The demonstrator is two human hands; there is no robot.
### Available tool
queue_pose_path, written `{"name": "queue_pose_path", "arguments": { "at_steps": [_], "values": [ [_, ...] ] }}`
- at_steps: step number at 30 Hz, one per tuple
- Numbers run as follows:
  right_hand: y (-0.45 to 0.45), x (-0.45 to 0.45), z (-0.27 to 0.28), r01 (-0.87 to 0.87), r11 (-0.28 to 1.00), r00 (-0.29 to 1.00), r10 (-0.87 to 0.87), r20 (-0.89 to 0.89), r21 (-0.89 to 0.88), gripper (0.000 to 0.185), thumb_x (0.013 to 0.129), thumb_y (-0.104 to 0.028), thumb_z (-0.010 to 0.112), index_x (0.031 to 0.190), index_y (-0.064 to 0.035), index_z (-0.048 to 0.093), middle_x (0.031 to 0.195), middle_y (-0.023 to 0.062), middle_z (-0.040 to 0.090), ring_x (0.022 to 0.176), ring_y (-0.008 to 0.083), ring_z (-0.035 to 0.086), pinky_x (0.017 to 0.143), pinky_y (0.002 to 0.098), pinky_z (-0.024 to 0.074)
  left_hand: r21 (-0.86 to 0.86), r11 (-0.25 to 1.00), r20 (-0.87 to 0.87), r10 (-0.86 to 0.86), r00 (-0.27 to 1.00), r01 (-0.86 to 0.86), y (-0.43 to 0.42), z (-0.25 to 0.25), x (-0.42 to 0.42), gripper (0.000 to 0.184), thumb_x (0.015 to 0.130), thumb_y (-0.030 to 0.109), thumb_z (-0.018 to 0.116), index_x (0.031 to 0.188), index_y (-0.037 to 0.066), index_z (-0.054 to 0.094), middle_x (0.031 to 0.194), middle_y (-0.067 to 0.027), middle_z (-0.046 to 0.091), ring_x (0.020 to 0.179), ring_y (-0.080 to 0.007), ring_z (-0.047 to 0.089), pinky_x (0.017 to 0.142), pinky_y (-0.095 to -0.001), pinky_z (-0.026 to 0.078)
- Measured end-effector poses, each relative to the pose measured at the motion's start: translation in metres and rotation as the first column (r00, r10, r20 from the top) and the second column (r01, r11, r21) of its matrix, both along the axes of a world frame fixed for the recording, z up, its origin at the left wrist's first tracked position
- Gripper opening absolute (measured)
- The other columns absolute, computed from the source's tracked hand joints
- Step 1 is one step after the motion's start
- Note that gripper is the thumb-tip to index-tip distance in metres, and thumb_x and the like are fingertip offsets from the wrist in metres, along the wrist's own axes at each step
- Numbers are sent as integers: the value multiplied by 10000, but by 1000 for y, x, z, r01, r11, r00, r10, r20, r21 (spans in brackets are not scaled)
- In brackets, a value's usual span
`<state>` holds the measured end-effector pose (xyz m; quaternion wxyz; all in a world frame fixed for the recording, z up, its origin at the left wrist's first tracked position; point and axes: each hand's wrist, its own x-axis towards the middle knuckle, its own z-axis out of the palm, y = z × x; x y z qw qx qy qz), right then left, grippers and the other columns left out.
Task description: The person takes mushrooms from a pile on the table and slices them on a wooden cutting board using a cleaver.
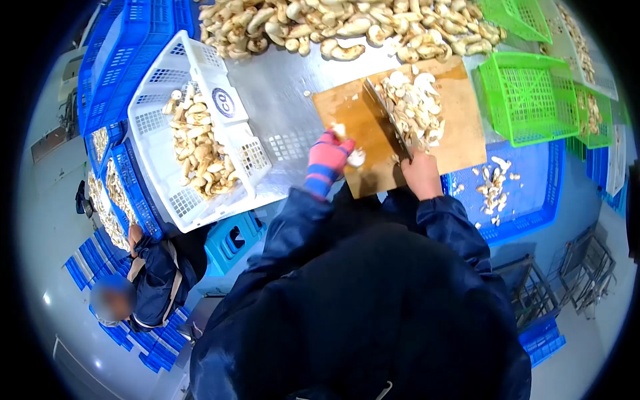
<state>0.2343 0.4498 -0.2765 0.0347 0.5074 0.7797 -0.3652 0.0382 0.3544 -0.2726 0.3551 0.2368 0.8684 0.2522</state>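
My left hand (328, 159), in a pink and blue striped glove, is closed on a pale mushroom piece (339, 131) at the left edge of the wooden cutting board (467, 127). Another white piece (356, 158) lies beside its fingers. My bare right hand (421, 175) grips a knife (388, 119) near the board's front edge. The long blade stretches away from me across the board. Directly right of the blade rests a heap of sliced mushrooms (415, 107).
Whole mushrooms (347, 27) cover the metal table's far side. A white basket (157, 127) with mushrooms is at left. Green baskets (530, 97) stand at right, above a blue crate (533, 200) holding pieces. Another person (157, 287) is at lower left.
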Motion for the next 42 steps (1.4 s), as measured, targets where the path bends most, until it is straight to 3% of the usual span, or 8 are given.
{"name": "queue_pose_path", "arguments": {
  "at_steps": [5,9,12,23,26,31,35,42],
  "values": [
    [1,0,1,26,999,1000,-26,-10,-21,263,733,-121,519,950,-30,637,741,254,601,722,404,594,711,470,482,168,964,-291,248,924,-205,-62,128,-126,415,720,302,667,1003,16,562,870,-183,615,797,-320,596,703,-417,469],
    [2,-4,15,20,999,999,-19,32,-40,275,733,-124,519,964,-29,634,750,263,599,737,399,597,719,461,484,-245,968,-908,-245,338,44,-60,150,-175,477,671,181,704,1098,40,544,1140,-187,530,1068,-330,491,900,-404,409],
    [1,-5,21,72,996,997,-71,13,-56,248,730,-111,515,929,-18,630,745,262,596,736,401,593,716,462,481,215,880,-646,-197,738,423,13,98,-148,436,706,129,683,1119,72,553,1177,-138,525,1099,-312,475,947,-370,380],
    [-9,1,-4,107,994,989,-109,-102,-22,249,725,-100,528,942,-22,623,740,247,599,717,406,589,704,472,475,-188,707,-661,-604,445,682,169,-70,-119,482,690,272,687,1124,118,541,1065,-98,589,1069,-324,504,866,-412,430],
    [-6,0,2,121,989,989,-128,-73,-91,261,728,-103,529,957,-16,621,752,258,597,737,406,589,716,470,473,204,888,106,-439,892,413,134,-41,-106,522,771,363,660,1158,44,512,964,-145,631,893,-274,599,799,-337,457],
    [1,5,8,75,988,991,-89,-104,-136,248,724,-108,531,930,-1,619,772,269,590,760,421,576,716,458,466,125,985,828,-168,535,116,26,-38,-43,420,860,290,590,1174,25,508,976,-24,601,887,-111,560,773,-236,448],
    [4,9,32,-1,970,988,-37,-151,-243,235,709,-124,544,886,17,608,777,268,583,783,428,562,727,454,452,99,977,365,-214,906,191,1,-47,-10,428,799,300,628,1136,53,532,916,-91,641,852,-225,602,749,-324,464],
    [11,28,39,-173,949,982,147,-117,-262,196,692,-118,549,807,29,609,746,273,583,747,430,567,722,463,457,-165,878,11,-454,891,449,18,-27,-5,422,771,308,636,1117,83,547,947,-173,628,893,-336,593,772,-384,460]
  ]
}}
